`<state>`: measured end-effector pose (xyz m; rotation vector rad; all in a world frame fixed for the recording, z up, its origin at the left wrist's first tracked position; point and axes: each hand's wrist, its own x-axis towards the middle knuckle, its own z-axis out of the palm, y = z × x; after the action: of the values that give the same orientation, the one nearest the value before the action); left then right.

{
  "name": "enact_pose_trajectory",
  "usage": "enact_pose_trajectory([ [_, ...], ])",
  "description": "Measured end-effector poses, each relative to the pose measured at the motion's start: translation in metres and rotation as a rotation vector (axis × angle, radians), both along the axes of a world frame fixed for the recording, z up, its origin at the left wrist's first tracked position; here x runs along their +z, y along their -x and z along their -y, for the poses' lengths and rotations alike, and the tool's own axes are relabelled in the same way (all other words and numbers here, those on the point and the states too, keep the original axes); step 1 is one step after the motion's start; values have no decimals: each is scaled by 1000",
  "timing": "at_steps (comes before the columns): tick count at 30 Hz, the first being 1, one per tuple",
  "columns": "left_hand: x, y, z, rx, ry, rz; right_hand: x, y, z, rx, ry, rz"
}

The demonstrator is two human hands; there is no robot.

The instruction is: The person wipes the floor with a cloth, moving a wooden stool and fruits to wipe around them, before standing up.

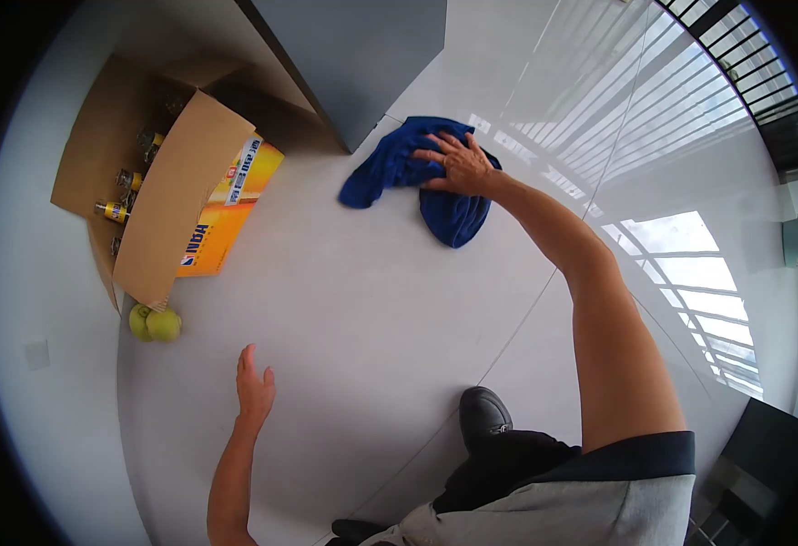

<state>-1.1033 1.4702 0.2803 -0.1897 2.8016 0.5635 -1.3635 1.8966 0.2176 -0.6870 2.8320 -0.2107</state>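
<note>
A dark blue cloth [399, 155] lies bunched on the pale tiled floor near the corner of a grey panel. My right hand [461, 166] rests on top of it with fingers spread, pressing it against the floor. Lower down on the left, my left hand [255, 389] hovers above the floor with its fingers extended, holding nothing. Nearest to that hand are green apples [163, 325] on the floor by the wall.
An open cardboard box [176, 191] with orange printed sides holds several bottles [112, 211] at the left wall. A grey panel [362, 55] juts in from the top. My black shoe [484, 419] stands on the floor tiles [353, 346]. Dark furniture [767, 446] is at lower right.
</note>
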Motion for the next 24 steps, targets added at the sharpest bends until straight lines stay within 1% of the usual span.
enact_pose_trajectory([
  [1, 2, 7, -19, -64, -40, -24, -2, 23, -6, -131, 12, 7],
  [2, 6, 13, -41, -62, -32, -24, -2, 45, -10, -259, 22, 12],
  [4, 13, 21, -80, -200, -101, -26, -5, 78, -13, -494, 55, 0],
  [6, 10, 21, -106, -246, -129, -22, -9, 94, -15, -534, 51, -2],
  [8, 2, 28, -120, -299, -172, -32, -5, 107, -25, -406, -54, -17],
  [9, -8, 32, -121, -357, -131, -1, -2, 113, -31, -361, -111, -32],
  [10, -15, 33, -122, -417, -86, 43, 2, 116, -40, -372, -118, -21],
  [11, -18, 37, -123, -431, -94, 63, 5, 117, -50, -420, -96, 3],
  [13, -23, 49, -123, -362, 65, 215, 0, 116, -73, -543, -7, 5],
  [14, -23, 53, -123, -364, 67, 227, -9, 117, -94, -572, 15, -29],
  [16, -20, 51, -119, -424, 104, 357, -26, 107, -147, -580, -4, -140],
  [17, -24, 47, -114, -427, 101, 379, -25, 95, -171, -625, -21, -155],
  [18, -34, 47, -109, -457, 125, 373, -29, 82, -198, -661, 25, -168],
  [20, -46, 45, -102, -486, 142, 369, -29, 48, -233, -783, 15, -119],
  [21, -49, 45, -100, -480, 122, 379, -39, 32, -245, -810, 11, -151],
  [22, -51, 45, -99, -477, 102, 387, -29, 8, -234, -857, 2, -101],
  [24, -56, 42, -96, -486, 84, 370, -30, -39, -194, -735, -48, -135],
])
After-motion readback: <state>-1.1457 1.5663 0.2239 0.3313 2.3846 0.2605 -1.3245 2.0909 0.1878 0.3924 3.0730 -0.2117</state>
